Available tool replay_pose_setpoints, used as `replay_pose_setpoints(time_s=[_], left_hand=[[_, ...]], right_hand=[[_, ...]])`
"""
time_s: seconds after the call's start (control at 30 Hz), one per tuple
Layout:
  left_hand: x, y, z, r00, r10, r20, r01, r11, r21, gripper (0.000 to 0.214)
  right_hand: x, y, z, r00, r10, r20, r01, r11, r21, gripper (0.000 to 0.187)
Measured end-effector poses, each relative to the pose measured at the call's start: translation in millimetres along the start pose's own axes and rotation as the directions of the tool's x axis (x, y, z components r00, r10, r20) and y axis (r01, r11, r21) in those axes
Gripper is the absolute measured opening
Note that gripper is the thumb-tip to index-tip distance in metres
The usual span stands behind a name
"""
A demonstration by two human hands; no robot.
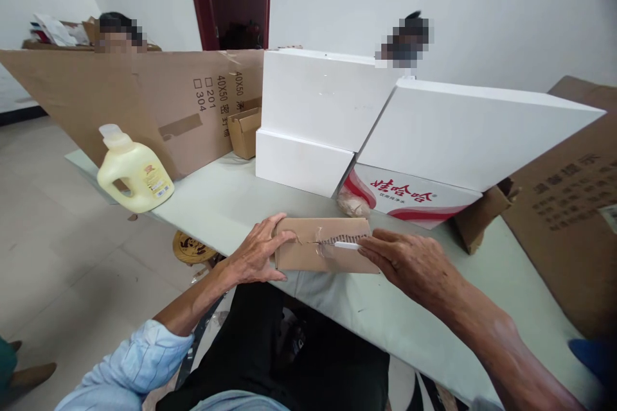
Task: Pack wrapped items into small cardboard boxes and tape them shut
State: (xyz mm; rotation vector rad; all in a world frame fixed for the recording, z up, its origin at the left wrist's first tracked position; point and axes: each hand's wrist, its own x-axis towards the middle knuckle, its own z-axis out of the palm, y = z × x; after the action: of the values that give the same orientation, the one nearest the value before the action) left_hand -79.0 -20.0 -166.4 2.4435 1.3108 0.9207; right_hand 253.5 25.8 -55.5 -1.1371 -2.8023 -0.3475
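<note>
A small brown cardboard box (pixel 308 253), sealed with clear tape, lies near the front edge of the pale table (pixel 226 199). My left hand (pixel 258 255) grips the box's left end, thumb on top and fingers curled round its side. My right hand (pixel 409 260) pinches a small white cutter (pixel 346 245) against the taped seam on top of the box. The tape beside the cutter looks torn and wrinkled.
A yellow detergent bottle (pixel 134 171) stands at the table's left end. White foam boards (pixel 318 115) and a red-and-white printed carton (pixel 409 196) stand behind the box. Large brown cardboard sheets (pixel 120 103) wall the back and right (pixel 569 205). Two people sit behind them.
</note>
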Motion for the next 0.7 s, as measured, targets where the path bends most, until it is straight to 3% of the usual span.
replay_pose_setpoints(time_s=[0.13, 0.37, 0.43, 0.53, 0.6, 0.7], left_hand=[[8.0, 4.6, 0.4, 0.999, 0.046, -0.023, -0.046, 0.999, 0.014, 0.087], [3.9, 13.1, -28.6, 0.997, 0.071, 0.004, -0.071, 0.996, 0.044, 0.080], [-1.3, 13.5, -35.6, 0.998, 0.051, 0.030, -0.053, 0.997, 0.055, 0.081], [-8.7, 12.1, -43.2, 0.998, 0.011, 0.067, -0.016, 0.998, 0.062, 0.087], [-12.2, 10.9, -46.8, 0.997, -0.008, 0.075, 0.002, 0.997, 0.078, 0.090], [-14.0, 10.7, -50.6, 0.996, 0.002, 0.094, -0.012, 0.994, 0.105, 0.094]], right_hand=[[-2.2, 1.0, -2.1, 0.999, -0.002, -0.045, 0.002, 1.000, 0.004, 0.056], [-17.0, 25.3, -1.5, 0.989, 0.020, -0.149, -0.017, 1.000, 0.023, 0.069], [-24.6, 30.3, -4.5, 0.986, 0.018, -0.165, 0.000, 0.994, 0.112, 0.062], [-41.4, 37.7, -3.2, 0.976, 0.084, -0.201, -0.002, 0.927, 0.374, 0.041], [-56.6, 43.8, 12.5, 0.948, 0.214, -0.237, -0.062, 0.851, 0.521, 0.037], [-82.8, 51.1, 68.2, 0.851, 0.450, -0.271, -0.225, 0.779, 0.586, 0.045]])
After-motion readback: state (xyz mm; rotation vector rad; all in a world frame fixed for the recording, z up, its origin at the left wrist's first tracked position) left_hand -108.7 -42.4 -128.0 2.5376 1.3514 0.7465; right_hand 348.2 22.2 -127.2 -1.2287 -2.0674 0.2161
